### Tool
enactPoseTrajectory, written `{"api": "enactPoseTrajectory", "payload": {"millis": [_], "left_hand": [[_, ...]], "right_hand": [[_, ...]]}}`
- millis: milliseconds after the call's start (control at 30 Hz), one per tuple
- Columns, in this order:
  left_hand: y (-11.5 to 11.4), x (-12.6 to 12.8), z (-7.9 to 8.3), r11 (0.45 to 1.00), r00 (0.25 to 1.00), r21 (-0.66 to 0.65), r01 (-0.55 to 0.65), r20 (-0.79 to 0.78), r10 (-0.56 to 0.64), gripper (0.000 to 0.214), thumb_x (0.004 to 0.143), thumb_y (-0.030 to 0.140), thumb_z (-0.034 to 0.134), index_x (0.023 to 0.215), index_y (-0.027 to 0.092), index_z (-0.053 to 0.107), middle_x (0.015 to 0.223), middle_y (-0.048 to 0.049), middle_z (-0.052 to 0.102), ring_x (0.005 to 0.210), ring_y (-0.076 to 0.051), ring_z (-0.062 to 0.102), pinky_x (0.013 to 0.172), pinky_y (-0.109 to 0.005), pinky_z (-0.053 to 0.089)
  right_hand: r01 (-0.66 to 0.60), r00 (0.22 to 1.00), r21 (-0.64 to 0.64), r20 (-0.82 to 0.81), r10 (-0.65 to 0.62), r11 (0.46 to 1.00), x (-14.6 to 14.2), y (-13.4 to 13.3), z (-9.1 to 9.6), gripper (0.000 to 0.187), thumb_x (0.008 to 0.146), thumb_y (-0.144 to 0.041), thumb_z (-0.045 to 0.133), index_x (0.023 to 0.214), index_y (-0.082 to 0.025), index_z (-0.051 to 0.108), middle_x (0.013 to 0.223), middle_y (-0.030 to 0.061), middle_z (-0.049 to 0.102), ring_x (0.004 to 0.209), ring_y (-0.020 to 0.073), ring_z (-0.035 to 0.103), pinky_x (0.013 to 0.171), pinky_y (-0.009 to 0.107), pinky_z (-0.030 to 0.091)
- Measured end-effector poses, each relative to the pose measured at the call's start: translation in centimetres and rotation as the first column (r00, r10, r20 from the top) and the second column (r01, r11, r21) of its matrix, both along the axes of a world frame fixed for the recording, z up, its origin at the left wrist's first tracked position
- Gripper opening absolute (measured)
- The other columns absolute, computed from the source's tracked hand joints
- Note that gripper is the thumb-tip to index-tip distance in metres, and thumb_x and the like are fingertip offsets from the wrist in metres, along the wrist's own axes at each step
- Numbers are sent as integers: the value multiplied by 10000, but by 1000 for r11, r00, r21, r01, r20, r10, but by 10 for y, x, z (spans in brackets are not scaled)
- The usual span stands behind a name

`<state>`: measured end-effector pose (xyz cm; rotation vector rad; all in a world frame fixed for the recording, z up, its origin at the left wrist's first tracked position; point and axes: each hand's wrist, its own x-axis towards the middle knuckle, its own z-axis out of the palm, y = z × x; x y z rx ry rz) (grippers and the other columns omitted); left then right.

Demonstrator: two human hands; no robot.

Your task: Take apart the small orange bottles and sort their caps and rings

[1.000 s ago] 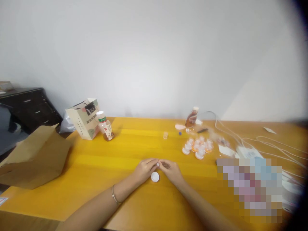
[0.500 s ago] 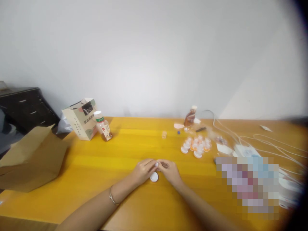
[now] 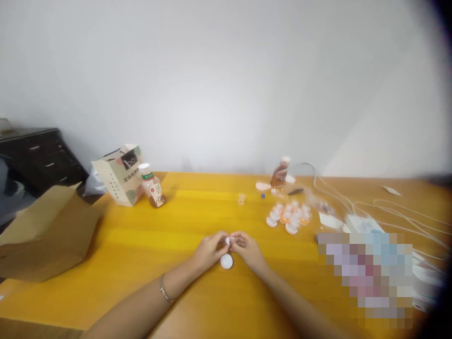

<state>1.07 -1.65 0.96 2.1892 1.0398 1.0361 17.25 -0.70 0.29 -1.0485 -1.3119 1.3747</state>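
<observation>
Head view: brown-filled bottle [image 3: 279, 175] beyond held white piece [image 3: 228, 240].

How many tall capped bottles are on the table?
2: the green-banded bottle beside the paper bag at left, and the brown bottle near the wall, right of centre. The pixelated patch could hide others.

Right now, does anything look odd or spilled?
White cables straggle untidily across the right side of the table; oddly, a pixelated patch hides whatever lies there. I see no spill around the white disc.
</observation>
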Motion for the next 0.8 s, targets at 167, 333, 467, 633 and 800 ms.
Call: {"api": "enactPoseTrajectory", "payload": {"millis": [167, 333, 467, 633, 800], "left_hand": [[2, 0, 3, 1000, 999, 10, -16, -39, 16, 138, 813, 247, 496, 928, 183, 536, 837, -13, 634, 761, -113, 601, 731, -216, 483], [1, 1, 1, 1000, 1000, -13, -11, 0, 11, 139, 810, 245, 503, 934, 185, 526, 830, -10, 642, 750, -110, 610, 726, -218, 489], [1, 3, 0, 998, 999, -62, 1, 43, 1, 143, 809, 244, 510, 936, 177, 514, 814, -14, 651, 728, -109, 616, 709, -218, 500], [1, 3, 2, 1000, 1000, -26, 3, -8, -3, 150, 806, 234, 506, 946, 182, 518, 837, -15, 649, 755, -113, 615, 725, -224, 494], [-2, -2, 0, 1000, 999, 20, -12, -35, 13, 159, 800, 278, 526, 927, 183, 520, 810, -11, 639, 742, -112, 607, 712, -216, 491]], "right_hand": [[-3, 997, 19, 81, 1, 1000, 1, 0, 4, 288, 677, -448, 615, 694, -167, 553, 556, -27, 585, 510, 100, 539, 545, 235, 446], [-7, 989, 74, 146, -4, 997, 4, 1, 3, 268, 710, -440, 581, 687, -176, 543, 555, -30, 568, 511, 100, 524, 532, 228, 436], [7, 973, 170, 227, -46, 985, 3, -1, 0, 242, 748, -426, 537, 723, -186, 548, 639, -7, 599, 576, 119, 552, 585, 247, 461], [12, 943, 246, 321, -93, 969, 6, 0, -6, 215, 785, -402, 480, 758, -197, 538, 698, 9, 624, 658, 145, 591, 636, 268, 470], [162, 903, 287, 342, -259, 944, 21, 12, -8, 228, 771, -420, 476, 729, -199, 516, 633, 10, 610, 590, 154, 582, 595, 281, 464]]}}
